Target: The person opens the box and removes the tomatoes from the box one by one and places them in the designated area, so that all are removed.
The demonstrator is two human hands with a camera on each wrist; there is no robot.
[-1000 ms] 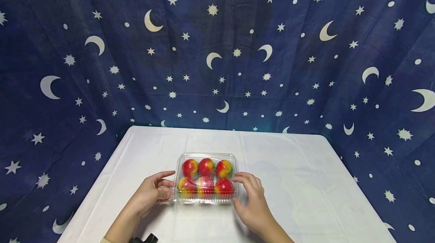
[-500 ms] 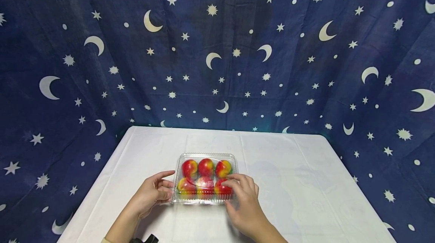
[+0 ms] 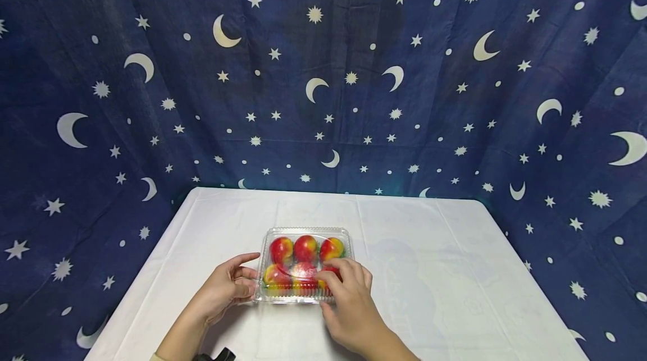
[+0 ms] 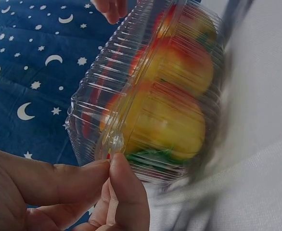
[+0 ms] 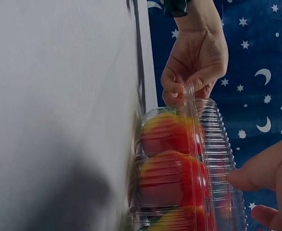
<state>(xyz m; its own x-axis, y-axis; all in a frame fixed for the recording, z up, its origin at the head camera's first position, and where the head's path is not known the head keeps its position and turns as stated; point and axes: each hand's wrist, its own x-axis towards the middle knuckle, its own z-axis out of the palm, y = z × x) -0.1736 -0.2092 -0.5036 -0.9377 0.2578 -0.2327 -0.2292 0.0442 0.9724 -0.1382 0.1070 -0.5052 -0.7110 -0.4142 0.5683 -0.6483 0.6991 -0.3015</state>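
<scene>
A clear plastic clamshell container [image 3: 270, 297] lies on the white-covered table, its lid down over several red-and-yellow fruits [image 3: 305, 248] in two rows. At its front left corner my left hand [image 3: 222, 288] pinches the rim tab between thumb and forefinger, plain in the left wrist view, where green leaf-like bits [image 4: 153, 159] show under the nearest fruit. My right hand [image 3: 351, 310] is over the container's front right part, fingers loosely bent above the lid. In the right wrist view my right thumb [image 5: 256, 171] is at the ribbed lid edge; contact is hard to tell.
The white tablecloth [image 3: 429, 271] stretches to the right and behind the container. A dark blue curtain [image 3: 323, 114] with moons and stars surrounds the table. A small black object [image 3: 217, 355] shows at the bottom, by the left forearm.
My right hand has moved left from the container's right side to over its front right part. My left hand and the container have stayed in place.
</scene>
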